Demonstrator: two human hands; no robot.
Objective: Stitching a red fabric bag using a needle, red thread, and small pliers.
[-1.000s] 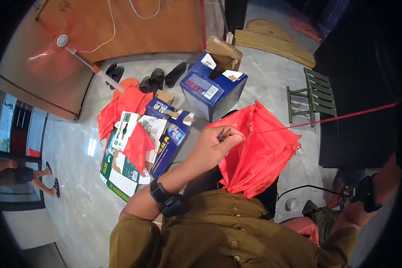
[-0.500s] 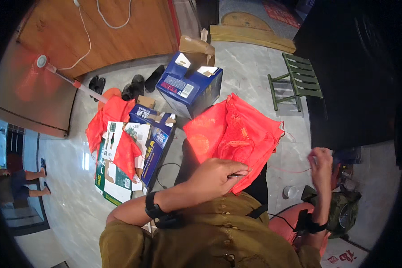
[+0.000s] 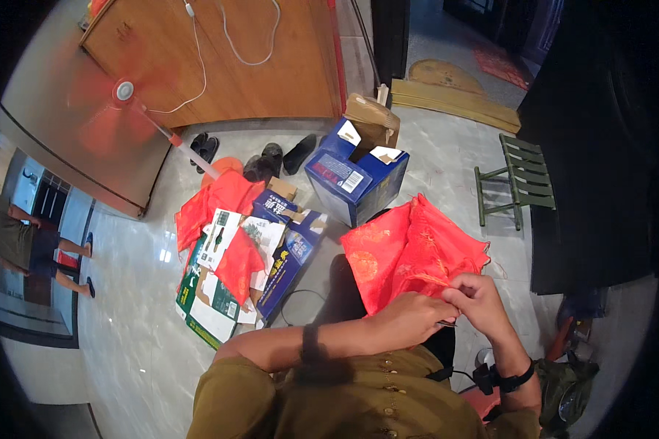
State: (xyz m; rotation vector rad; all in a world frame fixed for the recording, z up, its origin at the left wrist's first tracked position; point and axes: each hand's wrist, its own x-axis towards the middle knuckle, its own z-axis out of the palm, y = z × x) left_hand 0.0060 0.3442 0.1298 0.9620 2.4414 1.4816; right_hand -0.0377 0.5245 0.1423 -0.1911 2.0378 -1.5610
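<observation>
Looking down, we see our left hand (image 3: 410, 318) and our right hand (image 3: 479, 300) meet in our lap, touching each other; both are curled shut and pinching the near edge of the red cloth (image 3: 410, 252); the cloth has gold patterns on it and spreads away from our fingers, bunched and wrinkled; we cannot tell if something tiny sits between the fingertips, because it is too small to see.

Our left wrist wears a dark band (image 3: 310, 344); our right wrist wears a black strap (image 3: 509, 380) with a thin cord on it; both arms come out of an olive green shirt (image 3: 344, 399) with buttons.

Past the cloth, farther from our hands, stands an open blue cardboard box (image 3: 351, 179); off to the left of our left hand lie flat boxes (image 3: 271, 256) in a pile with more red cloth pieces (image 3: 223, 205) on and around them; beyond that pile are dark shoes (image 3: 271, 157) and a red fan (image 3: 121, 95) on a stand; to the far right of our right hand stands a little green stool (image 3: 520, 175); everything rests on a shiny grey floor (image 3: 139, 322).

Far off to the left another person (image 3: 22, 241) is standing.
</observation>
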